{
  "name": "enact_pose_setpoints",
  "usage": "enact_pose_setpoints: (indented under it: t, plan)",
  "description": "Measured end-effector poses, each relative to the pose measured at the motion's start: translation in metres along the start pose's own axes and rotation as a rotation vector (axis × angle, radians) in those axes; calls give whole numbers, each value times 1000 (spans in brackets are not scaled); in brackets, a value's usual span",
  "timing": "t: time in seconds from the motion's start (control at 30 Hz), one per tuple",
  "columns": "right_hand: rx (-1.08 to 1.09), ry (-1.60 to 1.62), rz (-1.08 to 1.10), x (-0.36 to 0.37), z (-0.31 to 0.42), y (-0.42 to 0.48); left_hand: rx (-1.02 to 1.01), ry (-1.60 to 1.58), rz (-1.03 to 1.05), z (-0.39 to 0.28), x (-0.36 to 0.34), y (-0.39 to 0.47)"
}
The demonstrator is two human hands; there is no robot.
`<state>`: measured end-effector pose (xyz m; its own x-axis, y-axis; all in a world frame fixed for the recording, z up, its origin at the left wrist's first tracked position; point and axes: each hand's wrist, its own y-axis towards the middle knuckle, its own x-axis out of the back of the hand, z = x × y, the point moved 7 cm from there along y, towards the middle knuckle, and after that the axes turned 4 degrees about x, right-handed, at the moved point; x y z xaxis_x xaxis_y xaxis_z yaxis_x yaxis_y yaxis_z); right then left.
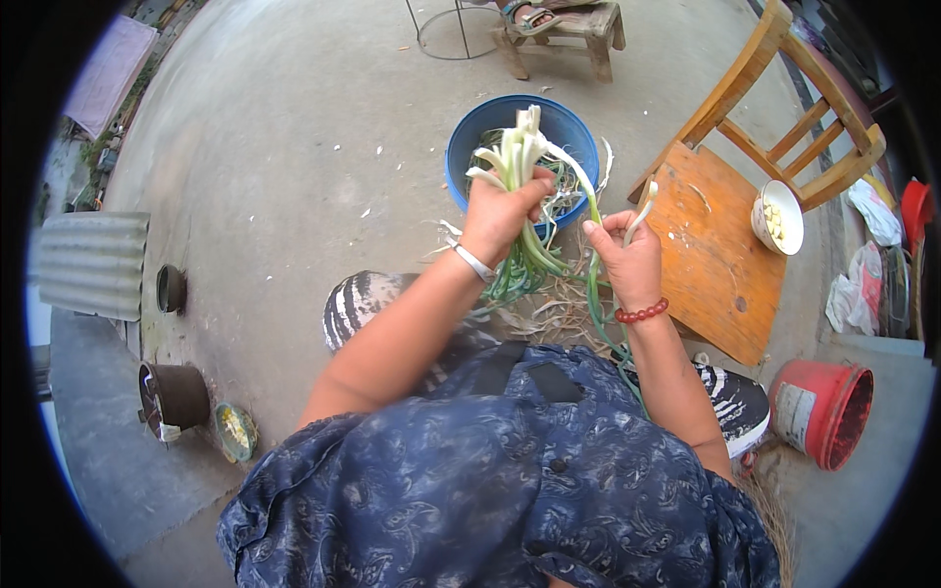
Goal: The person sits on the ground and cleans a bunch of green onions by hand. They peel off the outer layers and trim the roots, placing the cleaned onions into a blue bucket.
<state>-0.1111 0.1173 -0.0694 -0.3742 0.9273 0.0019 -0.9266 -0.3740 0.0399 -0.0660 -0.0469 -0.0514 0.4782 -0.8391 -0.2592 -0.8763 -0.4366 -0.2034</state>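
Note:
My left hand (507,206) is closed round a bunch of green onions (517,151), white ends up, their green leaves hanging below the fist. To its right, my right hand (628,246) grips a few loose stalks (594,213) between thumb and fingers; one white end rises above the knuckles and long green leaves trail down past the wrist. Beyond and partly behind the bunch stands a blue plastic tub (457,140) containing green and pale plant scraps. Dry peelings (544,316) lie on the ground below the hands.
A wooden chair (720,242) at the right bears a white bowl (778,218) with pale pieces. A red bucket (820,415) lies tilted at lower right. Dark pots (184,397) and a green bowl (236,432) are at left. A person's sandalled foot rests on a wooden stool (566,33) ahead.

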Motion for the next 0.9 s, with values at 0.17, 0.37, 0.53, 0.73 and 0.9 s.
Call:
enact_pose_setpoints:
  t: [0.17,0.37,0.53,0.73,0.9]
  plan:
    - [40,-18,2,-6,5,-1,-17,73,42,-1,-14,-9]
    - [75,-149,96,-17,14,-6,-8,77,51,6,-11,-6]
    - [-42,129,187,-24,7,-1,80,-34,167,12,-17,-10]
    - [-60,26,207,-17,8,2,48,21,214,3,-20,-17]
    - [21,-87,147,-15,17,-1,45,34,241,5,-22,-17]
